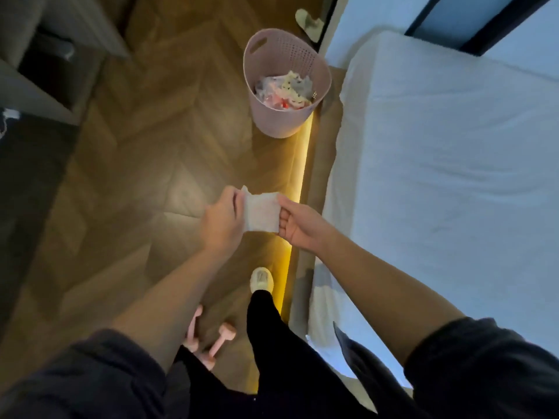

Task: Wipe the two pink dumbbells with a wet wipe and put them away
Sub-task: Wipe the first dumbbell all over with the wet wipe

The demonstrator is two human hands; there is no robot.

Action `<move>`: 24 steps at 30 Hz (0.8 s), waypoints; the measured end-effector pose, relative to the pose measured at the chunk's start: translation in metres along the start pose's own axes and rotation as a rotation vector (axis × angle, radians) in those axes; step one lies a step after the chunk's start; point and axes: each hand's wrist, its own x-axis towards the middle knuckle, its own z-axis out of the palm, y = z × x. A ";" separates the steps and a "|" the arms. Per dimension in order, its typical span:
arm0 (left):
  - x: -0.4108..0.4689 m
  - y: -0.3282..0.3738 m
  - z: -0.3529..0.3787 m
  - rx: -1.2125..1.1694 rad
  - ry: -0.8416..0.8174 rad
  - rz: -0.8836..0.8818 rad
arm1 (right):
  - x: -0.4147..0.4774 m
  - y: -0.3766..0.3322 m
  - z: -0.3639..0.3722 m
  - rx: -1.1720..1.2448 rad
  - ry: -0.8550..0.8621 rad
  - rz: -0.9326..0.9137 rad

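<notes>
Head view: left hand (222,220) and right hand (298,226) each pinch an edge of the limp wet wipe (261,213), spread between them. The pink dumbbells (222,340) lie on the floor (136,176) below (one half hidden by the forearm (169,303)). They are probably heavy and rigid, best gripped at the narrow handle.

Two pink dumbbells (218,346) (193,329), one wet wipe (261,212), one basket (281,122), two hands (222,220) (298,226), seemingly two slippers (261,281) (308,24)
</notes>
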 end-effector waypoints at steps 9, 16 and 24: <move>-0.062 -0.087 -0.006 0.050 0.108 -0.138 | 0.039 0.074 0.035 -0.239 -0.145 0.226; -0.124 -0.214 0.001 -0.099 0.234 -0.329 | 0.083 0.179 0.070 -0.412 -0.176 0.246; -0.177 -0.377 0.059 -0.085 0.387 -0.479 | 0.185 0.330 0.083 -0.645 -0.269 0.295</move>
